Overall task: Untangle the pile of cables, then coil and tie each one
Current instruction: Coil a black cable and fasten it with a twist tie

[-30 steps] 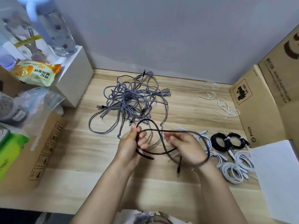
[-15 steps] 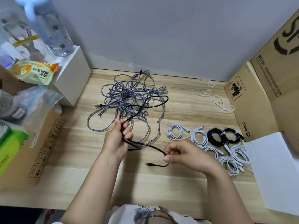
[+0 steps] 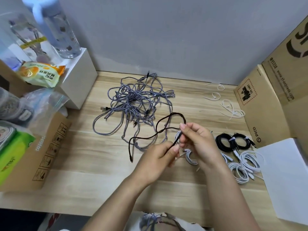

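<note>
— Where is the thin black cable point(image 3: 146, 138) right now?

— Lifted above the pale wooden counter point(image 3: 93, 157), between both hands. The right hand point(image 3: 195, 140) pinches it near a loop that arches up and away from the fingers; the left hand point(image 3: 158, 157) pinches the same cable lower down, just beside the right. One free end hangs down to the left of the left hand, its plug near the counter.

— So each grip is grasping something?

— Yes, both grasp the black cable between thumb and fingertips.

— And the rest of the pile?

— The tangled heap of grey braided cables point(image 3: 136, 104) lies on the counter beyond the hands, toward the grey wall. To the right lie two coiled black cables point(image 3: 233, 143) bound with white ties, and several coiled white cables point(image 3: 245, 167) nearer the person, some partly hidden under the right hand.

— Anything further out?

— Loose white zip ties point(image 3: 228, 107) lie near the brown cardboard boxes point(image 3: 260, 104) on the right. A white sheet of paper point(image 3: 286, 179) sits at the right edge. On the left stand a white box point(image 3: 80, 82) carrying a clear water bottle point(image 3: 61, 34), and an orange snack packet point(image 3: 40, 73).
</note>
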